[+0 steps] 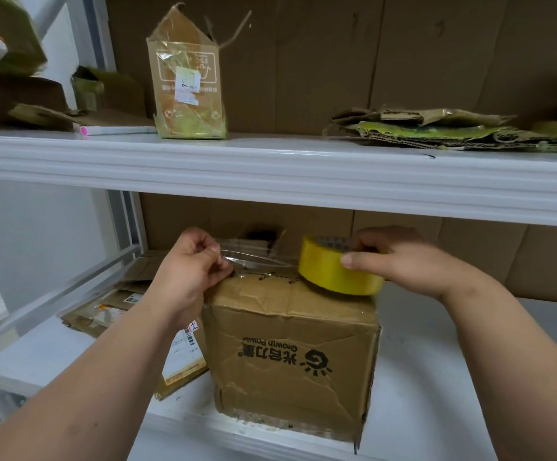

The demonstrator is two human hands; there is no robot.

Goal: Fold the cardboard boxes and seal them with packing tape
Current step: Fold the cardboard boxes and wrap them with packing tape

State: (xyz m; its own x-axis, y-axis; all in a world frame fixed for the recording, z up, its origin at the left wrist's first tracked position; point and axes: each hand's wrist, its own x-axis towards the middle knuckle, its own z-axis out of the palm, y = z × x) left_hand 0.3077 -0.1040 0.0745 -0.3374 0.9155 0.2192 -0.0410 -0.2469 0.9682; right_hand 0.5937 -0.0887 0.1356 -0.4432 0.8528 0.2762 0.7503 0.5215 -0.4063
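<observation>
White shelving unit point(270, 174), two tiers in view. On the lower shelf point(436, 377), near its front edge, toward the middle: creased cardboard box point(290, 354), top flaps folded down, print upside down on the near face. Behind and left of it, toward the shelf's left edge: flattened cardboard pile point(117, 304), with a labelled carton point(184, 357) leaning just beside the box.

On the upper tier: opened, tape-patched box point(187, 84) standing near the front edge; flattened scraps point(436, 131) toward the right end.

Atop the box's back right corner: yellow tape roll point(337, 267), resting on its rim, tilted. Right hand point(400, 257) curled over the roll, thumb on the outer face, fingers hooked into the core. Left hand point(190, 264) at the box's top left corner, fingertips pinched tight on the free end of a clear tape strip point(257, 257), stretched between hand and roll just above the flaps.

Likely step: laying the strip along the top seam.

Risks, as judged: slack strip folding onto itself or wrinkling before contact; drift off the seam, leaving flaps loose; crushed, springy flaps lifting under weak pressure; roll slipping off the corner if the grip eases.
</observation>
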